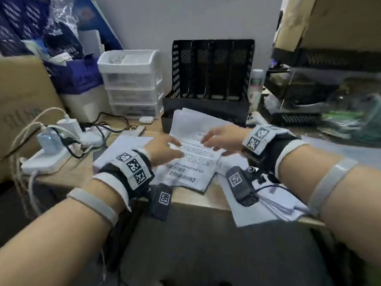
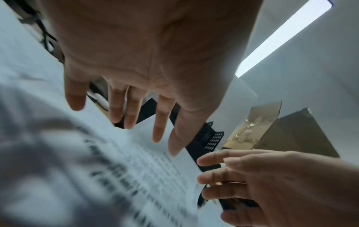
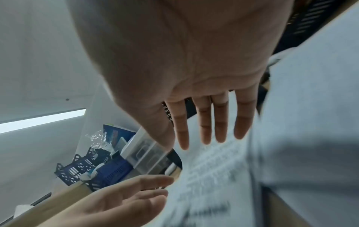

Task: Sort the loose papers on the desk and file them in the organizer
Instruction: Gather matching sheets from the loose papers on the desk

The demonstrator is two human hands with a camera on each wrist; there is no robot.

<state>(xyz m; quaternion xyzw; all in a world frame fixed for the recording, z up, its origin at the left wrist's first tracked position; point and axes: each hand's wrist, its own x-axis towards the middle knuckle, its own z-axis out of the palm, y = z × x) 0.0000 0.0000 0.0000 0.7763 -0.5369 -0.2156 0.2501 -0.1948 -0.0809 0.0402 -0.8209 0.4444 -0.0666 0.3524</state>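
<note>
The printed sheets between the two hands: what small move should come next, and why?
Probably close both hands on the printed sheets and lift them. The left hand and right hand hover open at either side, gripping nothing, and the black organizer behind looks empty.

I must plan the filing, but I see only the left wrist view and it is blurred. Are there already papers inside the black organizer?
Observer: No. In the head view no paper shows in the slots of the organizer.
Operator: Are there other papers than the printed sheet?
Observer: Yes. A white stack lies nearer the person than the right hand and seems to overhang the desk edge.
Operator: And on the left?
Observer: A blank sheet lies beside the left hand.
</note>
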